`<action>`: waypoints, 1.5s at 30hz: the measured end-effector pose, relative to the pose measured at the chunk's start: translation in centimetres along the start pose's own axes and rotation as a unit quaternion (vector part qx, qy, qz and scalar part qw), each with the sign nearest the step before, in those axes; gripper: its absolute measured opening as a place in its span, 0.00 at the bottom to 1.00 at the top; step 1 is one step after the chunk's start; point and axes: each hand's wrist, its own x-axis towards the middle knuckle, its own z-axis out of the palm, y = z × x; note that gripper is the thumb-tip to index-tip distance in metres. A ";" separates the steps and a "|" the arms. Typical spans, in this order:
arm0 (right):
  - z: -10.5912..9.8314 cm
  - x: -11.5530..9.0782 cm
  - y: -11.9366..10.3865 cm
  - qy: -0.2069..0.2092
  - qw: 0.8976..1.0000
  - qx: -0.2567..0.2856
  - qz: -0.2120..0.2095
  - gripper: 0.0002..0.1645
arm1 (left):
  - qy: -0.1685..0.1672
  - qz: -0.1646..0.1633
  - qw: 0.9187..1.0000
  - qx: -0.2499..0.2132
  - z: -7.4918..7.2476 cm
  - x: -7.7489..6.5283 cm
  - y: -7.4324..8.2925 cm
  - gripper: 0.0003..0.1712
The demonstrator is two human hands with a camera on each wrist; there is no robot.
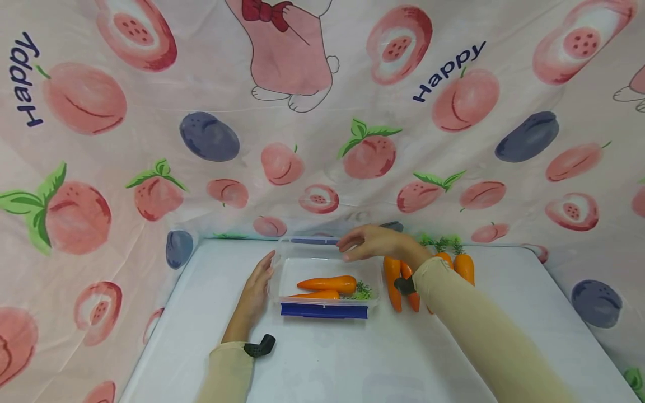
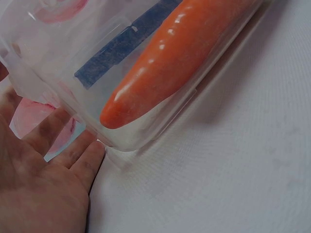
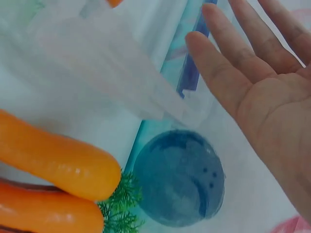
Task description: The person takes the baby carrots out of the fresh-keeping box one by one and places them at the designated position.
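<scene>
A clear plastic box [image 1: 288,274] with blue clip strips stands on the table. Two orange carrots, one of them the upper carrot [image 1: 330,284], lie inside it with green tops toward the right. My left hand [image 1: 257,284] rests along the box's left wall; in the left wrist view its straight fingers [image 2: 82,154] touch the clear side, close to a carrot tip [image 2: 114,114]. Over the box's back right corner is my right hand [image 1: 375,243], nothing in its grasp. The right wrist view shows its extended fingers [image 3: 221,73] beside the blue strip [image 3: 190,73].
Several more carrots [image 1: 392,280] with green tops lie right of the box, partly behind my right forearm. A white table [image 1: 322,364] extends in front. Behind it hangs a fruit-patterned cloth [image 1: 302,129]. Each wrist carries a small black device [image 1: 260,346].
</scene>
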 end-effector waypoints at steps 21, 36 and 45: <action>2.6 4.5 0.1 -0.081 0.993 -0.030 0.079 0.39 | 0.004 -0.005 1.000 0.015 0.1 -0.2 0.3 0.30; 4.2 6.5 0.3 -0.102 0.981 0.010 0.162 0.30 | 0.008 -0.004 1.000 0.021 0.1 -0.1 0.2 0.32; 4.9 7.1 0.4 -0.095 0.975 0.014 0.199 0.29 | 0.009 0.000 1.000 0.015 0.1 -0.1 0.0 0.30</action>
